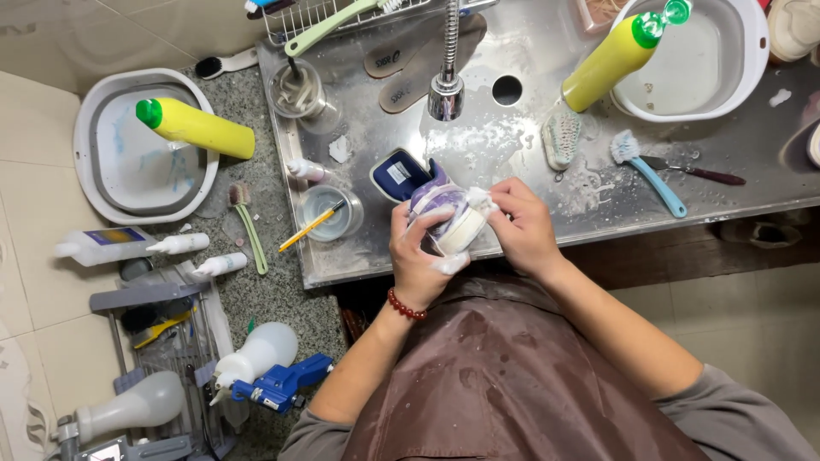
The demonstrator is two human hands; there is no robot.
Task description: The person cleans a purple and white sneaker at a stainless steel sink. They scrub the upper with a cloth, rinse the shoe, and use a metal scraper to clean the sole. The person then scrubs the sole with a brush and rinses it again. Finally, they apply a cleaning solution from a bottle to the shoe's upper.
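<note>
The left hand (416, 256) has its grip closed around a small shoe (440, 213), held over the wet steel counter (530, 162). The right hand (521, 224) pinches a white cloth (480, 200) against its sole. Soapy fingers look slippery, so the shoe could slip and drop.

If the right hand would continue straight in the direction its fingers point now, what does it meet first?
The right hand points leftward at the shoe, and its fingertips already touch the shoe's foamy heel, so the shoe comes first. Beyond it sits the left hand, gripping the shoe.
</note>
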